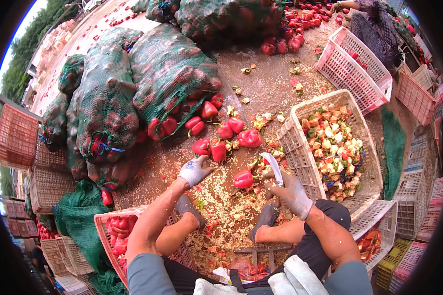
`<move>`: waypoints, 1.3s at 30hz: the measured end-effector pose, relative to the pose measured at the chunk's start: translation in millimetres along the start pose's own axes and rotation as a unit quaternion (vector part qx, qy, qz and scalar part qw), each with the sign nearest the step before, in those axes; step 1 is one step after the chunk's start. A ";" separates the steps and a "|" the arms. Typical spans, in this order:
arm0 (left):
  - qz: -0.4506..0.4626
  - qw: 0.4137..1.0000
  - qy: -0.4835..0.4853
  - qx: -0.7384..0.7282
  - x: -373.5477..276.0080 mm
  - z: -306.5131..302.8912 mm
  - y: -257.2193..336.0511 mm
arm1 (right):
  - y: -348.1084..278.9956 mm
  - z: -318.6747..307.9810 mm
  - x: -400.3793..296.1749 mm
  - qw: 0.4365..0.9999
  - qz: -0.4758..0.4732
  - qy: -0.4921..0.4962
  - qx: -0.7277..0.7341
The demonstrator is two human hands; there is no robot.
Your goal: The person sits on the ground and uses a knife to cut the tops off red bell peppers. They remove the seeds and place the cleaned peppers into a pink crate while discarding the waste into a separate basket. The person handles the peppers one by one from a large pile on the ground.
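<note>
My left hand (194, 171), in a pale work glove, has its fingers apart and holds nothing. It is just in front of a red bell pepper (218, 151) in a loose group on the ground. My right hand (291, 192), in a stained glove, grips a curved knife (273, 166) whose blade points up and away from me. A single red bell pepper (243, 179) lies on the seed-strewn ground between my hands. Beyond the group, more peppers spill from the mouth of a green mesh sack (173, 70).
On the right stands a crate (299, 162) of cut pepper cores (334, 143). Beside my left leg, a pink crate (107, 236) holds red peppers. Another full mesh sack (105, 99) stands at left. A person in dark clothing (376, 33) is at the upper right, near a pinkish crate (347, 70).
</note>
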State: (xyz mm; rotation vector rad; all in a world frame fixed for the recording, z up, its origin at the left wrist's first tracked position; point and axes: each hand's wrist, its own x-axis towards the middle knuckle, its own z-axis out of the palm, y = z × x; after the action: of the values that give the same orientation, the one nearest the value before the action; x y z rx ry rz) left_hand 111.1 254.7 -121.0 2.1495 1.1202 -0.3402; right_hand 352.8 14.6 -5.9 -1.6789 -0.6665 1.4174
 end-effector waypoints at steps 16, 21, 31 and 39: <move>-0.056 0.920 0.148 -0.359 93.0 114.6 -9.8 | 7.2 2.2 19.0 0.961 0.002 0.030 -0.274; 0.148 0.927 0.208 -0.273 12.0 88.2 65.0 | 24.6 6.6 29.7 0.947 -0.020 0.047 -0.318; 0.126 0.831 0.194 -0.506 -69.4 60.0 135.0 | 13.1 8.4 -5.2 0.904 -0.117 0.035 -0.409; 0.214 0.647 0.126 -0.721 -117.8 13.8 138.8 | 23.6 23.8 -88.0 0.906 -0.165 0.038 -0.389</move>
State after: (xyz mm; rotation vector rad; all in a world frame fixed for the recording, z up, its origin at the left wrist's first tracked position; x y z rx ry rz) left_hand 153.1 116.8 -8.9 0.8571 0.5148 0.8664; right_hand 307.3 -63.5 20.4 -2.0548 -1.5339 0.8714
